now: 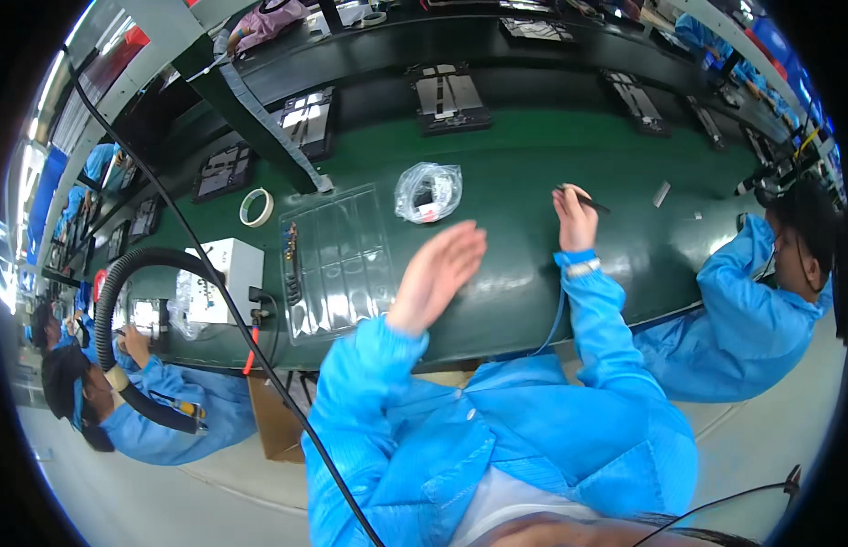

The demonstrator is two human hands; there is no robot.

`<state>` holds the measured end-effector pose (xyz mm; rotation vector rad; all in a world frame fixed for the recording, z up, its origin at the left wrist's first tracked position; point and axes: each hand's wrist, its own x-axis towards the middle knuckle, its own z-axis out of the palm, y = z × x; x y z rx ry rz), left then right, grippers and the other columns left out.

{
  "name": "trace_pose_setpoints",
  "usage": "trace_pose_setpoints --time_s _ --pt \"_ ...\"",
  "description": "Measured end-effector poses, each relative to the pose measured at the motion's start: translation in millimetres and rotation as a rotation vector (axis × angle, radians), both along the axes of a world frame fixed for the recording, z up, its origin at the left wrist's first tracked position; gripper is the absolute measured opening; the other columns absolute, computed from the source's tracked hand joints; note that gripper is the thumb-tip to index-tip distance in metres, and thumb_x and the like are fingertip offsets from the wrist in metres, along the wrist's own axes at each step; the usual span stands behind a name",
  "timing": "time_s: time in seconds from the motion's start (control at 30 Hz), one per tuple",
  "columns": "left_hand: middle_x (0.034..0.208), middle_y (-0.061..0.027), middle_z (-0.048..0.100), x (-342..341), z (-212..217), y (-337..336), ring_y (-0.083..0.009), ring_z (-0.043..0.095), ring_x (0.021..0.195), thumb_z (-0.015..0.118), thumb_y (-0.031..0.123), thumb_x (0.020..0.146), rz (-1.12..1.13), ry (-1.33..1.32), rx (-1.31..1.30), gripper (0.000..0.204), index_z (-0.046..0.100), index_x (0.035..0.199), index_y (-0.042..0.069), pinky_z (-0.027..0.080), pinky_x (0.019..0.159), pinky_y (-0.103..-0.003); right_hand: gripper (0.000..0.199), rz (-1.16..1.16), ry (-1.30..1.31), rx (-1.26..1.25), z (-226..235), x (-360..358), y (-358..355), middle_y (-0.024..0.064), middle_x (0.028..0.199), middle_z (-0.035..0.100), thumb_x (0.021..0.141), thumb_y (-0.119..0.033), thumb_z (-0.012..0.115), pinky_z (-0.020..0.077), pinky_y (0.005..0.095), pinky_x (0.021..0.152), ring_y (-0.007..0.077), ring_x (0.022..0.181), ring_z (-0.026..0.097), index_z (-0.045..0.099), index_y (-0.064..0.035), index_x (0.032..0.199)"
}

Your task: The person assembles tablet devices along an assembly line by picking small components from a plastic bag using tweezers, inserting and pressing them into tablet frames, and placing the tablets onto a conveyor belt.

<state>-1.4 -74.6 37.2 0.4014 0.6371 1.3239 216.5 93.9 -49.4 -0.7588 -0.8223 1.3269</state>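
My left hand (442,272) is raised over the green bench, palm turned inward and fingers stretched out, with nothing in it. Just beyond its fingertips lies a coiled bundle in clear plastic wrap (428,190). My right hand (577,223) is closed around a slim black pen-like tool (593,203), whose tip points to the right. A band with a blue cord (561,310) circles the right wrist. To the left of my left hand rests a clear plastic tray (342,273) with a row of small dark parts along its left side.
A green bench (506,264) stretches across, with flat device housings (447,96) lined up along its far side. Left of the tray are a tape roll (256,208), a white box (237,273) and a black hose (105,301). Co-workers in blue sit on both sides.
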Motion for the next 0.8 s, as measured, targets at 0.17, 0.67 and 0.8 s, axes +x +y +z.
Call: trace_pose_setpoints --time_s 0.17,0.67,0.8 --pt "0.124 -0.0172 0.043 43 -40 197 -0.0276 0.048 0.110 0.046 0.017 0.085 0.217 -0.063 -0.219 0.038 0.039 0.114 -0.005 0.043 0.090 -0.036 0.016 -0.220 -0.139 0.089 -29 21 52 0.0074 0.089 0.061 0.084 -0.012 0.060 0.0472 0.0272 0.075 0.0159 0.085 0.058 0.060 0.0014 0.093" --pt "0.102 -0.0183 0.057 -5 -68 358 -0.0311 0.056 0.085 0.059 0.023 0.077 1.008 0.248 -0.481 0.043 0.050 0.107 -0.006 0.047 0.073 -0.042 0.015 -0.152 -0.036 0.009 -21 4 53 0.0059 0.093 0.062 0.085 -0.010 0.060 0.0463 0.0225 0.072 0.0137 0.085 0.060 0.059 -0.0029 0.097" --pt "0.104 -0.0147 0.052 29 -35 333 -0.0241 0.054 0.083 0.061 0.018 0.079 1.027 0.069 -0.459 0.045 0.039 0.112 -0.004 0.046 0.065 -0.038 0.015 -0.165 -0.033 0.020 -20 6 53 0.0059 0.092 0.062 0.084 -0.011 0.060 0.0460 0.0228 0.071 0.0139 0.083 0.060 0.060 -0.0025 0.096"
